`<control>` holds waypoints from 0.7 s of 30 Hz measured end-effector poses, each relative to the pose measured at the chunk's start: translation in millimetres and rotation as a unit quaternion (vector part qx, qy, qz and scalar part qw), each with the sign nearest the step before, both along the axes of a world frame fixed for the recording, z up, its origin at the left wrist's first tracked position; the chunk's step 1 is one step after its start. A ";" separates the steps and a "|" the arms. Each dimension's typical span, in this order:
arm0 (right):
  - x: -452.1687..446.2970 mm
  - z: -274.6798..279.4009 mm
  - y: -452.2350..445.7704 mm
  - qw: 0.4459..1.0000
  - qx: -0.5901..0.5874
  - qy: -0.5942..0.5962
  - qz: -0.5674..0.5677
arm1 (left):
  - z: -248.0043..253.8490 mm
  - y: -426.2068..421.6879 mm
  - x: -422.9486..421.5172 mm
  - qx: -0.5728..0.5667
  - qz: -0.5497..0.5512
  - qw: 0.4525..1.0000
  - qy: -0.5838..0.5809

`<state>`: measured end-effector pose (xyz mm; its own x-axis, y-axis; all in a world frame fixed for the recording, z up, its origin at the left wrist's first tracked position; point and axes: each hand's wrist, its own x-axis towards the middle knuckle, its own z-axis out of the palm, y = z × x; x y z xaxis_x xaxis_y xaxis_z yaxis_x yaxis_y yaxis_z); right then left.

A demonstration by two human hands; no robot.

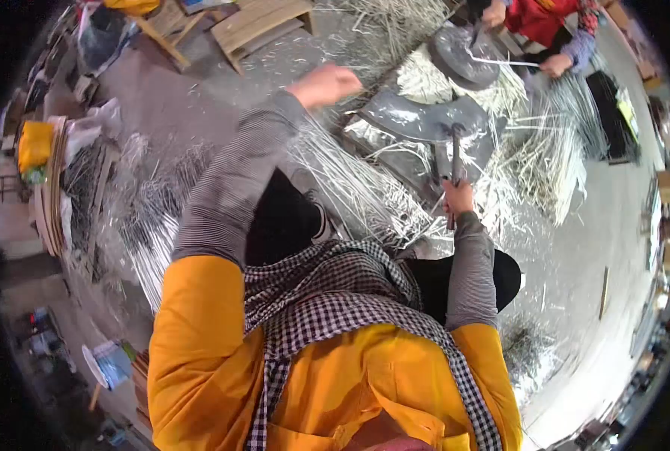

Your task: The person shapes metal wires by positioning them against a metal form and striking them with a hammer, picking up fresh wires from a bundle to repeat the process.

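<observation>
My right hand [459, 197] is closed round the handle of a hammer [456, 154], whose head lies over a dark curved metal plate [418, 120]. My left hand [324, 84] is raised to the left of the plate, apart from it. Motion blurs its fingers, and I see nothing in it. Below the plate and between my knees lies a bundle of thin silvery strips [350, 180]. More pale strips [549, 161] lie to the right of the plate.
Across from me, a person's hand [557, 65] holds a thin white rod [504, 62] over a round dark metal block [463, 60]. Wooden stools [263, 26] stand at the back left. Loose strips [151, 233] lie on the floor at my left, and a dark tray [607, 113] at the right.
</observation>
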<state>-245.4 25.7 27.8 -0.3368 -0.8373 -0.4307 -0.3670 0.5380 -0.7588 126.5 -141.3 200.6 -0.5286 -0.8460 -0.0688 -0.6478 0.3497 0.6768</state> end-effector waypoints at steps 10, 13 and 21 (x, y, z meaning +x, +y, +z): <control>10.6 36.3 -1.9 0.993 0.026 -0.108 -0.037 | -390.9 124.9 -56.8 0.326 -0.124 0.859 -0.375; 10.9 43.1 -4.9 0.988 0.046 -0.141 -0.046 | -405.9 160.0 -32.4 0.203 -0.145 0.890 -0.381; 20.7 42.3 -17.2 0.977 0.058 -0.192 -0.070 | -413.4 163.1 -9.9 -0.022 0.057 0.899 -0.433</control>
<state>-224.7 8.5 70.2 -0.2388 -0.7328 -0.6372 0.0166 0.6530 -0.7572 116.6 21.8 -212.8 -0.2020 -0.9034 -0.3783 -0.9587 0.2613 -0.1121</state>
